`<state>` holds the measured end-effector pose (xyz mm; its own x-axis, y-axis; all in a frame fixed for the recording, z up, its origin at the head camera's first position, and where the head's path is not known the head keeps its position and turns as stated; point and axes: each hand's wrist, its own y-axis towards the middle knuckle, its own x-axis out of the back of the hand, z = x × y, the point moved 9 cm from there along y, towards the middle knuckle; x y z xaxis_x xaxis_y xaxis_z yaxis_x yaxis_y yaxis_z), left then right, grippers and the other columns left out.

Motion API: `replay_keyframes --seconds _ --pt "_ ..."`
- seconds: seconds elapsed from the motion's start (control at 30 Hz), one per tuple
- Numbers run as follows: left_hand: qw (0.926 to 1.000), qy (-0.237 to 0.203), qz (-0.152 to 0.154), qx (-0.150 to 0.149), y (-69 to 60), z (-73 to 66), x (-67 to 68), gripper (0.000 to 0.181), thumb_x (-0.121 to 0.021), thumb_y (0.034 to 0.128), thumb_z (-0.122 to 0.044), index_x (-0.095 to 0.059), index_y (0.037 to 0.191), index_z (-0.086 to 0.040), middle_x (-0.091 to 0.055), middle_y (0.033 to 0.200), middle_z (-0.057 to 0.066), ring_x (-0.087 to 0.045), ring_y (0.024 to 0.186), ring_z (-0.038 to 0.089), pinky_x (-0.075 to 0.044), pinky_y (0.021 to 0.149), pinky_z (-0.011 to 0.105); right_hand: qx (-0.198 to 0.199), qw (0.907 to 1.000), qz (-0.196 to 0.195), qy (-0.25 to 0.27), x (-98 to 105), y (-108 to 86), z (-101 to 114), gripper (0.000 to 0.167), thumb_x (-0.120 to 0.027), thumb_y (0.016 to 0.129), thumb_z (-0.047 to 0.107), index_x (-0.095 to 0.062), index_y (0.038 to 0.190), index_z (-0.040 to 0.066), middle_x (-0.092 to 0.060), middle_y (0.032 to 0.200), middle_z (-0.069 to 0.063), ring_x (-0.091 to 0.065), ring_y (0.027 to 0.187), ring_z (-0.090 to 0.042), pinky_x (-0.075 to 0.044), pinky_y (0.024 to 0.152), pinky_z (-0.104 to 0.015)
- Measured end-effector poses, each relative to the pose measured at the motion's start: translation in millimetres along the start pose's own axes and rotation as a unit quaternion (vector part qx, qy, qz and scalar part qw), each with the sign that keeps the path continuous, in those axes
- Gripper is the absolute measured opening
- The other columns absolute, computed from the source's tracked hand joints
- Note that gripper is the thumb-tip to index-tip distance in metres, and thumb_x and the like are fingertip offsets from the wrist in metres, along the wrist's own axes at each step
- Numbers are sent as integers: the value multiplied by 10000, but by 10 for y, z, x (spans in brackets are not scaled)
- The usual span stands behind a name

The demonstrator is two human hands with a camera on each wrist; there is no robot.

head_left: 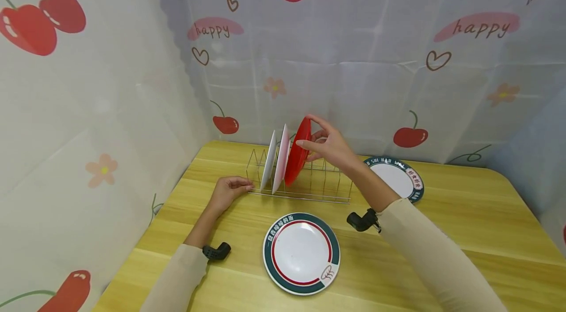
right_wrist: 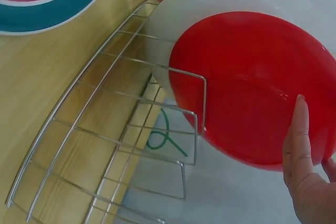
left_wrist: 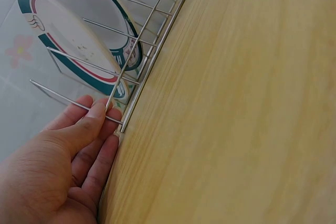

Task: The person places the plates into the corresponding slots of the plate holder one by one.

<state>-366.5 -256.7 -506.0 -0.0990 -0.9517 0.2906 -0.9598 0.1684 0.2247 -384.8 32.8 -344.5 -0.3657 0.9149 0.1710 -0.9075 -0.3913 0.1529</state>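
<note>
A wire dish rack point(head_left: 325, 198) stands on the table, and my left hand point(head_left: 227, 195) pinches the wire at its left end between thumb and fingers point(left_wrist: 92, 121). My right hand point(head_left: 333, 147) grips a red plate point(head_left: 298, 155) by its upper right edge. The red plate leans in the rack, its lower edge between the wires. Left of it, two white plates with green rims, one nearer the end point(left_wrist: 79, 45) and one behind it point(left_wrist: 113, 6), stand on edge in the slots. In the right wrist view the red plate point(right_wrist: 247, 93) covers part of a pale plate.
In front of the rack, a white plate point(head_left: 302, 253) with a green rim and red ring lies flat. Another green-rimmed plate point(head_left: 393, 179) lies right of the rack, partly behind my right forearm. A patterned curtain point(head_left: 353, 76) hangs behind the wooden table point(head_left: 464, 213).
</note>
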Motion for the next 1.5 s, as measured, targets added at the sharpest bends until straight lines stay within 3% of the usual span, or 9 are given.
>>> replay_keyframes --seconds 0.2,0.47,0.63,0.77,0.9,1.03,1.23,1.5 --pt "9999 -78 19 -89 -37 -182 -8 139 -740 894 44 -755 1023 93 -753 1028 203 -745 944 242 -602 804 261 19 9999 -18 99 -99 41 -54 749 -769 924 157 -393 1561 279 -487 1116 -231 -603 950 -354 -623 663 -499" --pt "9999 -62 -12 -147 -38 -183 8 139 -739 891 54 -754 1023 93 -748 1028 221 -745 945 271 -601 803 256 -11 10000 -57 -56 -188 41 -150 727 -751 936 146 -399 1561 262 -495 1081 -214 -584 940 -331 -610 702 -550" --pt "9998 -107 22 -141 -34 -168 -1 143 -734 893 58 -749 1029 103 -744 1034 229 -745 950 279 -601 802 253 -62 9997 -66 -232 -226 17 -226 737 -766 928 172 -402 1560 278 -488 1059 -188 -563 901 -297 -617 696 -521" --pt "9998 -147 18 -150 -29 -168 1 144 -739 893 52 -752 1028 98 -747 1029 223 -748 932 229 -600 798 249 -5 9995 -102 -309 -234 -3 -236 750 -779 921 191 -402 1557 315 -496 1063 -189 -572 907 -364 -613 705 -538" --pt "9997 -165 -14 -166 -23 -173 13 132 -737 890 59 -755 1016 93 -749 1021 219 -747 924 214 -602 797 254 16 9990 -110 -444 -242 -32 -245 758 -781 923 223 -392 1559 360 -510 1081 -194 -589 947 -444 -627 686 -473" --pt "9999 -120 -28 -110 2 -78 12 131 -735 891 61 -751 1015 100 -744 1027 233 -746 932 239 -602 796 254 130 9990 -119 -420 -238 -93 -245 760 -763 937 231 -368 1579 330 -527 1119 -215 -616 960 -455 -631 687 -417" --pt "9999 -97 -68 40 36 138 11 141 -751 891 23 -761 1023 71 -746 1046 218 -745 940 221 -594 798 233 113 9993 -302 -191 -123 -317 -361 579 -678 1000 214 -461 1531 128 -585 1199 -231 -621 1040 -469 -599 820 -524" --pt "9998 -129 -135 27 38 192 35 140 -776 879 -8 -772 1006 49 -756 1031 188 -747 913 165 -597 785 232 -54 9979 -634 -138 214 -698 -433 413 -596 1050 245 -571 1436 101 -638 1199 -235 -646 1043 -375 -602 847 -477"
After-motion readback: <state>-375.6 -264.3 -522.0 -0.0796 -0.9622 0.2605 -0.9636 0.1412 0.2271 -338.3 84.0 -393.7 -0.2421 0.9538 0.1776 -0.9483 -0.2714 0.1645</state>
